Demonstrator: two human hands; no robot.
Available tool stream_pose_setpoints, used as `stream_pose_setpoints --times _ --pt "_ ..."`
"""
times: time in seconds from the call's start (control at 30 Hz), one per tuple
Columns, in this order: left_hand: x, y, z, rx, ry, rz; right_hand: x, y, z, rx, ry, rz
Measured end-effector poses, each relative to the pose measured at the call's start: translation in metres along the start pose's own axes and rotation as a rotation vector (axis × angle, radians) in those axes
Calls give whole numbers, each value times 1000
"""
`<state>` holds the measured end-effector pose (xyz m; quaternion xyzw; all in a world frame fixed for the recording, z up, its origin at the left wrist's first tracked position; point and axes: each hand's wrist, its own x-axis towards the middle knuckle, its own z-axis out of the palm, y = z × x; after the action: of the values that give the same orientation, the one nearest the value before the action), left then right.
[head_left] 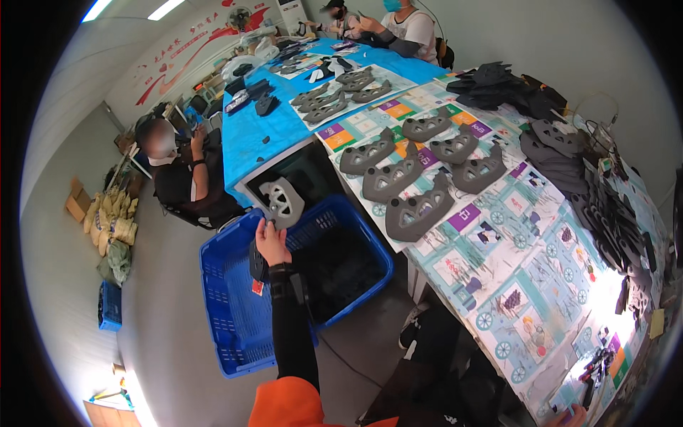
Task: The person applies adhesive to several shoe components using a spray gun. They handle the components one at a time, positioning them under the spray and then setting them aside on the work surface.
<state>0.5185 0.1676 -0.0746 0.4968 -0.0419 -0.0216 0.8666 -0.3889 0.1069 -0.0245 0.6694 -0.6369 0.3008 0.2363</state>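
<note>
My left hand (272,243) reaches out over a blue plastic basket (213,306), fingers closed on the lower end of a grey mask-shaped part (283,203) with cut-out openings. Beneath that hand, a dark part (257,263) with a small red piece shows in the basket. At the lower right, only some fingers of my right hand (569,417) show at the table's edge, close to a black-handled tool (596,370). Whether they hold anything is hidden. Several similar grey parts (420,213) lie spread on the patterned tabletop (491,285).
Dark curved pieces (612,220) are heaped along the table's right side, with more black pieces (505,89) at the far end. Beyond is a blue-covered table (249,142) bearing more grey parts. A seated person (185,167) is at left; two others sit at the back.
</note>
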Motion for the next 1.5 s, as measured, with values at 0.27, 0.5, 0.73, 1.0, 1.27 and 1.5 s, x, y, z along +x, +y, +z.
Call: stream_pose_setpoints --times 0.27,0.5,0.73,1.0,1.27,1.5 --pt "237 63 89 107 -28 36 -4 2 11 -40 -40 25" --pt "113 52 61 54 -125 -132 -4 1 13 -2 -22 -10" --pt "-142 39 156 326 -804 201 -31 27 0 83 -11 66" --pt "-390 91 346 473 -1441 -71 30 -37 -20 436 20 215" --pt "-684 -46 511 647 -2068 366 25 -17 -33 551 108 282" --pt "-799 -140 533 826 -1915 798 25 -13 -33 642 86 279"
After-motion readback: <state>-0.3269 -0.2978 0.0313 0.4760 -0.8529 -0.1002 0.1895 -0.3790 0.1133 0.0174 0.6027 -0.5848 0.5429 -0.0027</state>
